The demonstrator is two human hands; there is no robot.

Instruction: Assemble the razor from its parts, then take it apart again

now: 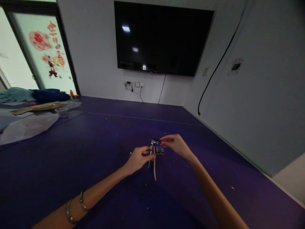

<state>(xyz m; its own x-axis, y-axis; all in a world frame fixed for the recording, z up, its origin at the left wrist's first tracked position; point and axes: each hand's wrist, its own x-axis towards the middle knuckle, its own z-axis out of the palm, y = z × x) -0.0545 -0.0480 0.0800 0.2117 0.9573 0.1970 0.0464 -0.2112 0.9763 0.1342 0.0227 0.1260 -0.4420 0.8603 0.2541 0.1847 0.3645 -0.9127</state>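
Observation:
My left hand [138,159] is closed, with thumb and fingers pinching a pale, narrow strap-like piece [151,147] with a dark band round it. Below the fingers, a cream strip [154,170] hangs or lies loose. My right hand [175,144] holds a small dark piece [157,140] between its fingertips, at the top end of the pale piece. Just under the right fingertips is a small dark rectangular item [159,150] with light markings. Whether it is joined to the strap or lies on the purple surface I cannot tell.
The purple surface [107,178] bears small white scraps. Clear plastic sheeting [30,125], a tan flat strip [38,108] and blue cloth [50,95] lie at the far left. A television [164,38] and a hanging black cable [218,65] are on the walls.

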